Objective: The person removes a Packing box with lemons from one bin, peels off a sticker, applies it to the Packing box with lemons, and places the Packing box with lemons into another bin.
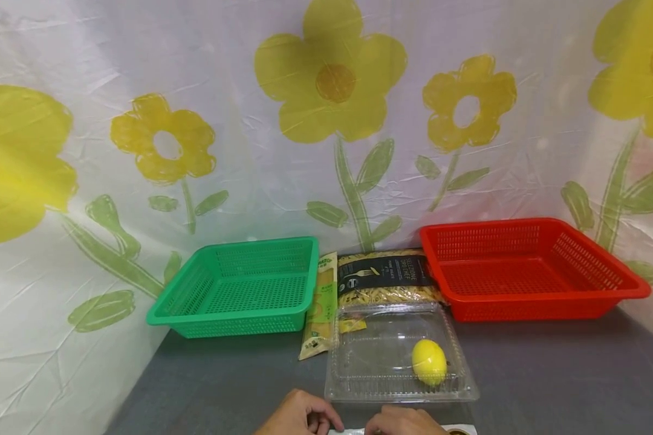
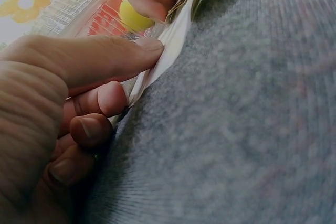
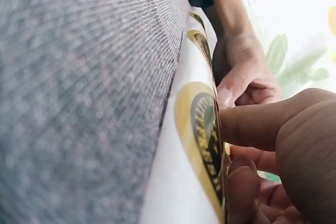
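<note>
Both hands work along the edge of a white packet (image 3: 173, 182) printed with gold and black round logos. My left hand (image 1: 299, 414) pinches this edge, its thumb (image 2: 144, 45) lying on top and the other fingers curled below. Close beside it, my right hand (image 1: 402, 421) pinches the same edge between thumb and fingers. Most of the packet is below the head view, where only a white strip with part of a logo shows. Just beyond the hands lies a clear plastic container (image 1: 378, 386), with a yellow lemon (image 1: 428, 361) showing at its right side.
Behind the container lie a pasta bag (image 1: 383, 275) with a dark label and a tan and green packet (image 1: 321, 311). A green basket (image 1: 234, 326) stands at left, a red basket (image 1: 528, 308) at right. A flowered cloth (image 1: 239, 181) hangs behind the grey table (image 1: 217, 374).
</note>
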Available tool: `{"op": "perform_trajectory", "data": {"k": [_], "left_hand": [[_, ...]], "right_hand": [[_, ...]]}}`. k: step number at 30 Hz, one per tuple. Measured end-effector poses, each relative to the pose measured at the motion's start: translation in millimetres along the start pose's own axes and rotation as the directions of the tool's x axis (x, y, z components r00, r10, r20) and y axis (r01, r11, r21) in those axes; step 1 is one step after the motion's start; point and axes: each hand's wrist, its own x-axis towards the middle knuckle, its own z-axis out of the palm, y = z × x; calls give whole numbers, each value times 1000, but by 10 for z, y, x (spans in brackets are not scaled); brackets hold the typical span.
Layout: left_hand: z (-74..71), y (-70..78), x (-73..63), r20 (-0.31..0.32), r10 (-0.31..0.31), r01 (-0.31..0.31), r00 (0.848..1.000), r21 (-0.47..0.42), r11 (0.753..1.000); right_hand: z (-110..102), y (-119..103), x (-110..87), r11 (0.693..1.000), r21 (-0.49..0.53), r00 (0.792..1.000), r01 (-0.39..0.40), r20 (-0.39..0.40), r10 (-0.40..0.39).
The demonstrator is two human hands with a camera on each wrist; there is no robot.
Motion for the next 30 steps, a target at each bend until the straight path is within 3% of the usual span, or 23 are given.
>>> {"op": "perform_trajectory", "data": {"k": [13, 20, 24, 27, 30], "left_hand": [[-23, 43, 2, -18, -31, 32, 999, 9, 999], [-19, 40, 8, -13, -6, 7, 1000, 18, 1000], [-2, 33, -2, -20, 19, -18, 1000, 54, 998], [10, 28, -19, -29, 33, -30, 999, 93, 995], [2, 47, 1, -34, 38, -33, 999, 121, 992]], "right_hand": [[-3, -25, 4, 999, -36, 1000, -12, -20, 12], [58, -80, 3, 998, -55, 992, 9, -125, -16], [108, -128, 5, 1000, 26, 986, 7, -169, -3], [124, -153, 3, 994, 108, 988, 29, -156, -12], [97, -177, 16, 992, 113, 986, 59, -159, -41]]}}
